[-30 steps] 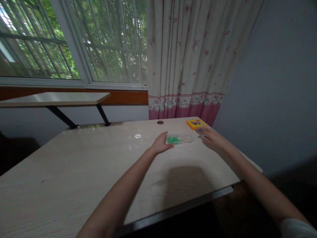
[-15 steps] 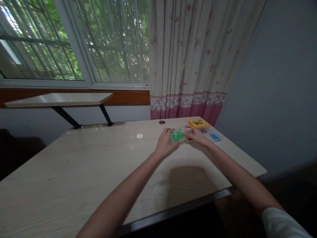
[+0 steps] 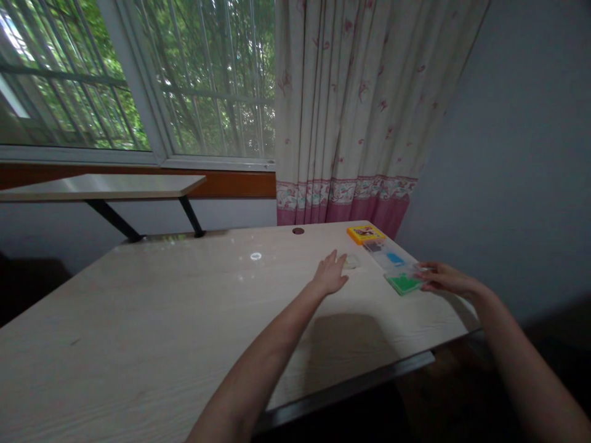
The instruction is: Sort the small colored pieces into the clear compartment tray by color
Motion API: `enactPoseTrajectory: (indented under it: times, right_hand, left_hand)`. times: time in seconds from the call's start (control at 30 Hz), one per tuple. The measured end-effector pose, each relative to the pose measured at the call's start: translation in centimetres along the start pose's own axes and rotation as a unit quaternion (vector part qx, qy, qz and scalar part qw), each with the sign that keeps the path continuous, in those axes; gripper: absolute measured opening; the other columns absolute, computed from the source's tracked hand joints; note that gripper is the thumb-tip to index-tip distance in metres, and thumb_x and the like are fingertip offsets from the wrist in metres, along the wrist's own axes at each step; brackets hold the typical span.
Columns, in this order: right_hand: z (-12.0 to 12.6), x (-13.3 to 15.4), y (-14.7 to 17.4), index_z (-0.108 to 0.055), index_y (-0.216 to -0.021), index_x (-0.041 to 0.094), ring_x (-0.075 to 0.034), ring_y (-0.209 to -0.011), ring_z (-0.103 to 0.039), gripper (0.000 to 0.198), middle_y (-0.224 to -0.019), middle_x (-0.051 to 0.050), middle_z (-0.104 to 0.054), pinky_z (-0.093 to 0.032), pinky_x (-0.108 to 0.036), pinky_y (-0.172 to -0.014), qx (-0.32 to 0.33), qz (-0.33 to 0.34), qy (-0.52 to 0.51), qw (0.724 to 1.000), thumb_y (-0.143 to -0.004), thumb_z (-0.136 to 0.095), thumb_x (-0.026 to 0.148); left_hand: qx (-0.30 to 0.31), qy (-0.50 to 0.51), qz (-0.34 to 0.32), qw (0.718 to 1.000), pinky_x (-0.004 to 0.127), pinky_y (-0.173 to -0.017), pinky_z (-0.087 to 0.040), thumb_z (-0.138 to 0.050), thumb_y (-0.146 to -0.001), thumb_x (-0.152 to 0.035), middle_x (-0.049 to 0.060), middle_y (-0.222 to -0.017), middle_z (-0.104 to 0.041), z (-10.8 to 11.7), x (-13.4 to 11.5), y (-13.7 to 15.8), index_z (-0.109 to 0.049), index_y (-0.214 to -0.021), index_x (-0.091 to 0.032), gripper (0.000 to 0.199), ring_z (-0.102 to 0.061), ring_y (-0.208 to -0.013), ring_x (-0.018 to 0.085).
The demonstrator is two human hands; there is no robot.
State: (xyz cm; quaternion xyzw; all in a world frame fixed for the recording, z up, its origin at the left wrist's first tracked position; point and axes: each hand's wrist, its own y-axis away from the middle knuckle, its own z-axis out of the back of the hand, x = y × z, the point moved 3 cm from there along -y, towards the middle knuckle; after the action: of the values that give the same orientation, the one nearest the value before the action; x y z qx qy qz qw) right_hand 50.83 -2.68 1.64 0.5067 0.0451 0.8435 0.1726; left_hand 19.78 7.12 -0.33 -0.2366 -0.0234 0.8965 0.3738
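At the right side of the table, my right hand (image 3: 441, 280) grips the edge of a flat clear plastic box with green contents (image 3: 404, 283). The box is at the table surface, just in front of a clear box with blue contents (image 3: 394, 258). My left hand (image 3: 330, 274) is open with its fingers spread, reaching to a small clear, pale-looking case (image 3: 351, 262) on the table. Whether the fingertips touch that case I cannot tell. Behind the blue one lies another clear box with dark contents (image 3: 375, 246).
A yellow box with a picture on its lid (image 3: 364, 234) lies at the back right corner of the pale wooden table (image 3: 184, 320). A raised shelf (image 3: 111, 184) on black legs stands at the back left. Curtain and window are behind, a wall to the right.
The box with green contents, earlier between both hands mid-table, has moved right and nearer in my right hand. My left hand has let go of it and is now open beside the pale case.
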Motion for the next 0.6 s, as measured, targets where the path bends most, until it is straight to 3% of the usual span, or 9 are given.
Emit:
enactPoseTrajectory:
  times: [0.1,0.2,0.3,0.4,0.5,0.57,0.6]
  right_hand:
    - [0.3,-0.9,-0.2,-0.055,-0.103,0.013,-0.014,-0.062,-0.063,0.042,-0.088,-0.012,-0.066,-0.056,-0.024,-0.06,-0.022,-0.015,0.02,0.999,-0.072,-0.061,0.041]
    - [0.3,-0.8,-1.0,-0.057,-0.101,0.011,-0.015,-0.06,-0.062,0.042,-0.086,-0.013,-0.066,-0.055,-0.025,-0.055,-0.05,-0.034,0.076,0.995,-0.074,-0.058,0.043]
    - [0.5,-0.6,-2.0,-0.062,-0.095,0.009,-0.019,-0.064,-0.063,0.038,-0.084,-0.014,-0.066,-0.054,-0.027,-0.051,-0.067,-0.046,0.172,0.982,-0.074,-0.057,0.041]
    - [0.7,-0.1,-2.4,-0.066,-0.087,0.011,-0.024,-0.068,-0.064,0.033,-0.083,-0.014,-0.067,-0.053,-0.031,-0.053,-0.084,-0.033,0.27,0.959,-0.073,-0.057,0.039]
    - [-0.3,1.8,-1.7,-0.065,-0.092,0.012,-0.029,-0.08,-0.063,0.031,-0.089,-0.016,-0.066,-0.052,-0.038,-0.067,-0.18,0.035,0.351,0.918,-0.071,-0.058,0.034]
    - [-2.8,3.9,-0.5,-0.062,-0.1,0.012,-0.03,-0.089,-0.061,0.035,-0.096,-0.017,-0.064,-0.049,-0.041,-0.077,-0.225,0.13,0.35,0.9,-0.074,-0.056,0.033]
    - [-4.6,5.0,0.1,-0.06,-0.103,0.014,-0.028,-0.088,-0.061,0.035,-0.098,-0.015,-0.064,-0.048,-0.041,-0.079,-0.215,0.179,0.319,0.906,-0.076,-0.053,0.034]
  left_hand:
    - [0.014,-0.028,0.012,0.999,0.051,-0.098,-0.028,-0.053,-0.076,-0.034,0.021,-0.141,-0.022,-0.1,0.3,0.1,-0.032,-0.129,-0.017,0.06,-0.028,-0.127,0.034]
    - [-0.01,-0.046,-0.005,0.999,0.049,-0.097,-0.029,-0.052,-0.077,-0.031,0.019,-0.137,-0.03,0.4,0.5,0.9,-0.04,-0.121,-0.017,0.047,-0.032,-0.124,0.032]
    - [-0.013,-0.051,-0.019,0.998,0.044,-0.092,-0.035,-0.051,-0.077,-0.028,0.015,-0.12,-0.048,1.4,0.6,2.0,-0.046,-0.109,-0.017,0.034,-0.045,-0.112,0.028]
    - [-0.01,-0.051,-0.025,0.998,0.039,-0.085,-0.039,-0.051,-0.077,-0.029,0.011,-0.103,-0.055,2.4,0.7,3.2,-0.048,-0.103,-0.019,0.028,-0.052,-0.099,0.025]
    - [-0.013,-0.032,-0.026,0.999,0.035,-0.079,-0.042,-0.057,-0.072,-0.032,0.009,-0.097,-0.056,2.9,0.9,4.4,-0.051,-0.098,-0.019,0.03,-0.055,-0.089,0.024]
    - [-0.019,0.002,-0.029,0.999,0.032,-0.074,-0.043,-0.062,-0.068,-0.033,0.007,-0.092,-0.057,3.1,0.9,5.1,-0.053,-0.094,-0.019,0.031,-0.055,-0.084,0.022]
    - [-0.027,0.023,-0.031,0.999,0.031,-0.073,-0.043,-0.064,-0.066,-0.032,0.006,-0.09,-0.057,3.2,0.8,5.5,-0.054,-0.091,-0.018,0.03,-0.055,-0.083,0.021]
